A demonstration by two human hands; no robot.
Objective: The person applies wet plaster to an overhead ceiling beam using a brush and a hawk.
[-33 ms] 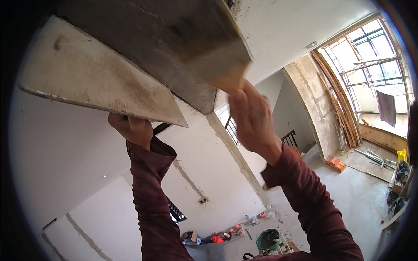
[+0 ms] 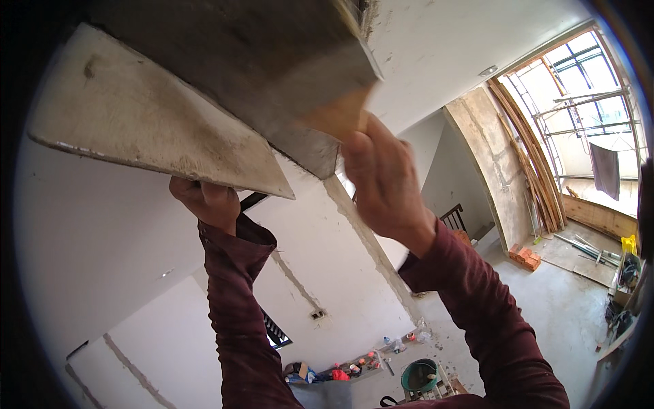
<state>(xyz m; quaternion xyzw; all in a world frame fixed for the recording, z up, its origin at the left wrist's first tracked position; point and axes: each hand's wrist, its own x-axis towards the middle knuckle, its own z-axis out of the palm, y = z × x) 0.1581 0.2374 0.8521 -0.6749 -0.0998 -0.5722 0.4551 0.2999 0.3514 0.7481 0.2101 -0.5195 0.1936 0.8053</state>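
A wide, worn, off-white plasterer's board (image 2: 150, 116) stretches across the upper left under a grey plastered beam (image 2: 225, 61). From below, my left hand (image 2: 208, 201) is closed on its near edge or a grip under it; the board hides which. My right hand (image 2: 383, 178) is raised at the upper middle, fingers closed on a flat tan tool (image 2: 340, 112). Motion smears that tool, and its exact kind does not show. It lies against or very near the beam's grey surface, beside the beam's right edge.
White walls carry grey patched channels (image 2: 368, 235). On the floor below are a green bucket (image 2: 419, 376) and several small items along the wall. Red bricks (image 2: 524, 258), leaning timber (image 2: 524, 157) and metal scaffolding (image 2: 579, 109) by a bright window are at the right.
My right hand and the tan tool have shifted a little to the left along the beam. My left hand and the board have stayed nearly where they were.
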